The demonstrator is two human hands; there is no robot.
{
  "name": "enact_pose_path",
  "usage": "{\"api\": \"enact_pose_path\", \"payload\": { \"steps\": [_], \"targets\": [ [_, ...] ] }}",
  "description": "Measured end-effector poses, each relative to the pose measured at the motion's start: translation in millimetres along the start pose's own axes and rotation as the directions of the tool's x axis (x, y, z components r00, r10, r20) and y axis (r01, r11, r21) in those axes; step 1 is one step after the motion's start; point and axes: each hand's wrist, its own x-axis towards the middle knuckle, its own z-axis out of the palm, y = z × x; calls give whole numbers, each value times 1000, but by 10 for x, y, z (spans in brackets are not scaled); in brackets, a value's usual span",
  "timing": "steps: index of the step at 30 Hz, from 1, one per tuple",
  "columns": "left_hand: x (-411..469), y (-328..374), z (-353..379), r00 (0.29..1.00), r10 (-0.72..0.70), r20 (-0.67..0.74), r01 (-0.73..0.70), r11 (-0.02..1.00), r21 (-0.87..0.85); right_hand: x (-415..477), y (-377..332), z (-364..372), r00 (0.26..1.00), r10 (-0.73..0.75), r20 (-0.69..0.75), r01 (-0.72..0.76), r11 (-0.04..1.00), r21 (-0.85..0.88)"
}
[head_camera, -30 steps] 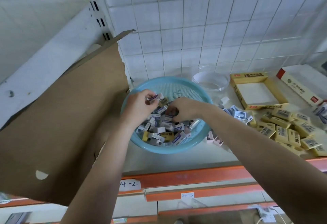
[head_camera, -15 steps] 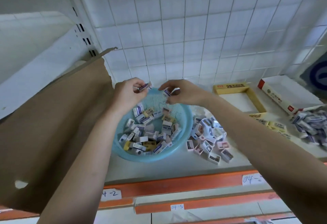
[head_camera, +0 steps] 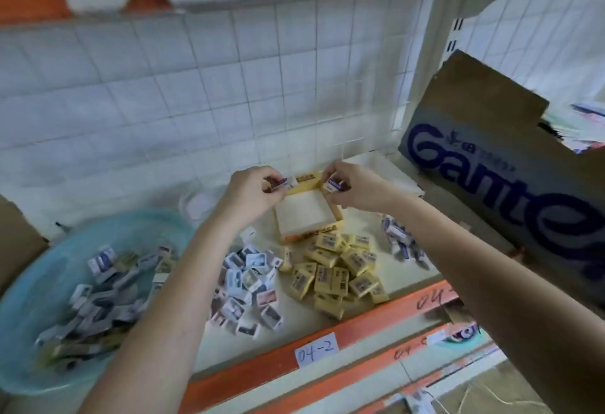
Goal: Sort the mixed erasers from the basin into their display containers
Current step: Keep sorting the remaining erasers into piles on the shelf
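My left hand (head_camera: 252,189) pinches a small white-and-blue eraser (head_camera: 281,183). My right hand (head_camera: 357,189) pinches a second white-and-blue eraser (head_camera: 333,185). Both are over the far edge of the empty yellow cardboard display box (head_camera: 304,214). The pale blue plastic basin (head_camera: 23,377), near left, holds mixed erasers. A loose fingertip pinch could drop one into this box, which I judge belongs to the yellow block erasers (head_camera: 337,274) heaped just beside it.

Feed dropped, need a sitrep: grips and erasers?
Left grip pinches blue-and-white eraser, right grip second eraser. Both at far rim of empty yellow display box. Nothing blocking it.
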Motion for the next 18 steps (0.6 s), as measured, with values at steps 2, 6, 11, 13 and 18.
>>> {"api": "enact_pose_path", "payload": {
  "steps": [2,6,11,13,18],
  "targets": [
    [97,249,291,998,38,49,-37,999,-15,-156,282,-285,998,42,-52,-45,997,-54],
    [222,704,809,979,108,171,-111,994,8,-502,727,-734,987,102,-127,-114,989,-90],
    [317,1088,1352,938,128,322,-140,990,14,-804,1130,-1029,971,149,-189,-183,966,-181],
    [328,1190,1504,928,119,354,-135,991,21,-868,1245,-1081,970,156,-184,-188,968,-168],
    [321,1303,1700,911,120,395,-156,986,59,-959,1405,-1118,981,150,-127,-168,974,-151]
  ]
}}
